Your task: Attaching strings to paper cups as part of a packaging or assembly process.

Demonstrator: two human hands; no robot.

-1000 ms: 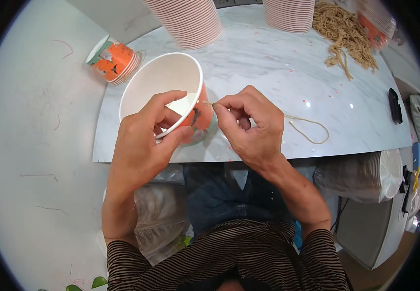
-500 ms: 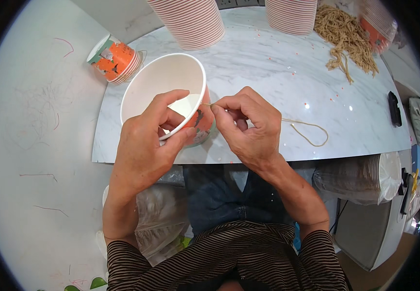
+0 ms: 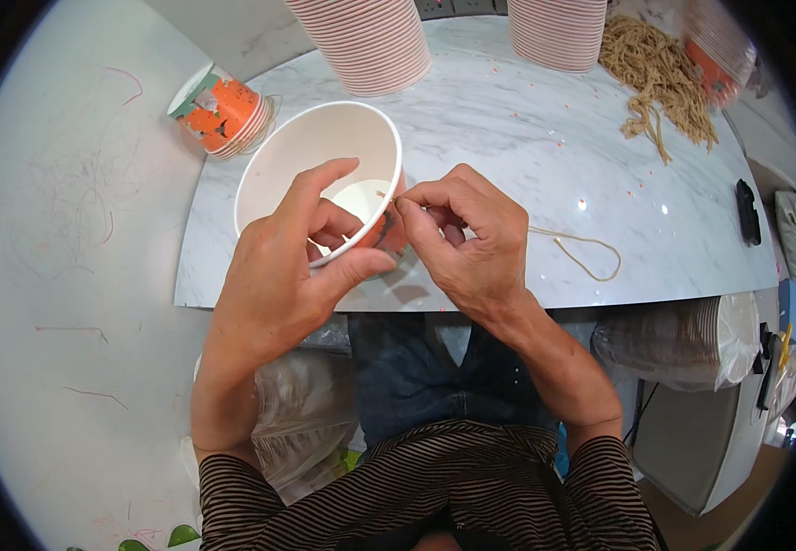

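Note:
A large paper bucket point(image 3: 297, 151), white inside with an orange printed outside, is tilted with its mouth toward me. My left hand point(image 3: 278, 257) grips its near rim, thumb outside and several fingers inside, index finger raised. Against the bucket's right side, just below the rim, my right hand point(image 3: 479, 234) pinches a thin tan cord point(image 3: 617, 258) between thumb and forefinger. A short tip of cord shows on the inner wall opposite that pinch. Behind my right hand the rest of the cord lies in a loop on the table.
Tall stacks of paper buckets point(image 3: 366, 46) point(image 3: 556, 35) stand at the back of the marble-patterned table point(image 3: 499, 119). An orange-and-green bucket stack point(image 3: 219, 115) lies at the left. Far right are a tan cord pile point(image 3: 650, 69) and a black object point(image 3: 747, 211). Bagged buckets point(image 3: 673, 342) sit below the edge.
The bucket has shifted slightly right and my left thumb has moved along with it. A cord tip now shows inside the bucket. My right hand keeps its pinch at the side.

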